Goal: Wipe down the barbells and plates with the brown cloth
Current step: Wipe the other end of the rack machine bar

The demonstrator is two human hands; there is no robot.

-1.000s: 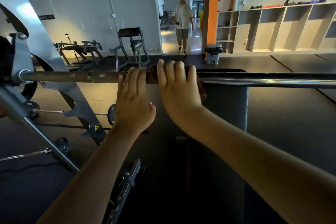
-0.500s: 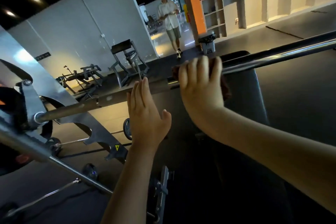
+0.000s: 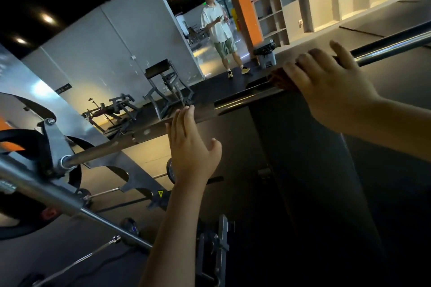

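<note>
A steel barbell point(image 3: 242, 100) runs slanting across the view from its rack hook at the left up to the right edge. My right hand point(image 3: 331, 86) lies over the bar with fingers curled round it, pressing the brown cloth point(image 3: 278, 78) against it; only a dark red-brown edge of the cloth shows left of the fingers. My left hand point(image 3: 190, 149) is held flat with straight fingers, its fingertips at the bar to the left of the cloth. A black plate point(image 3: 14, 140) sits on the bar's left end, partly hidden by the rack.
The rack's grey upright point(image 3: 28, 91) and a slanted guide rod point(image 3: 70, 202) fill the left. A black bench pad point(image 3: 303, 170) lies under the bar. More barbells lie on the floor at lower left. A person stands in the far doorway point(image 3: 219, 37) beside a bin point(image 3: 265, 53).
My right hand has slid the cloth to the right along the bar. My left hand has stayed at the bar while the view tilted and turned left.
</note>
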